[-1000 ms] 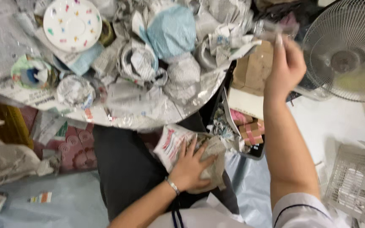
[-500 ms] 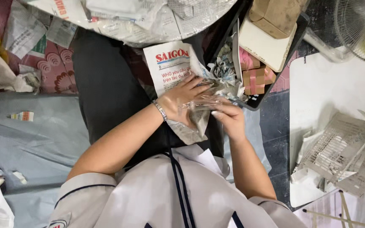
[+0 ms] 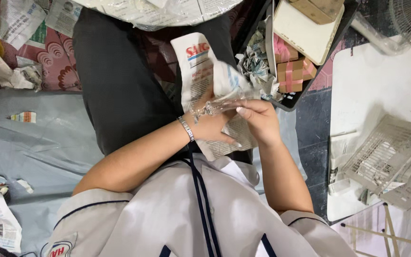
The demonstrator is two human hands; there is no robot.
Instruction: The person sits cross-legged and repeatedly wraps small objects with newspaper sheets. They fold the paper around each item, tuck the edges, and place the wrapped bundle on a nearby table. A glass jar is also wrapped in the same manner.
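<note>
At frame centre, both hands, left hand [image 3: 210, 126] and right hand [image 3: 258, 121], clamp fingers on a clear glass [image 3: 215, 107] over newspaper [image 3: 200, 71]; wrapping probably goes best with paper pulled snug.

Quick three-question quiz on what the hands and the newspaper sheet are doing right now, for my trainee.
1. True or false: both hands are on the newspaper sheet.
2. Which wrist wears the bracelet? A left, B right.
3. What clear object lies between the hands?

Key:
1. True: left hand and right hand hold it.
2. A.
3. A glass item, partly wrapped; its exact kind is unclear.
</note>
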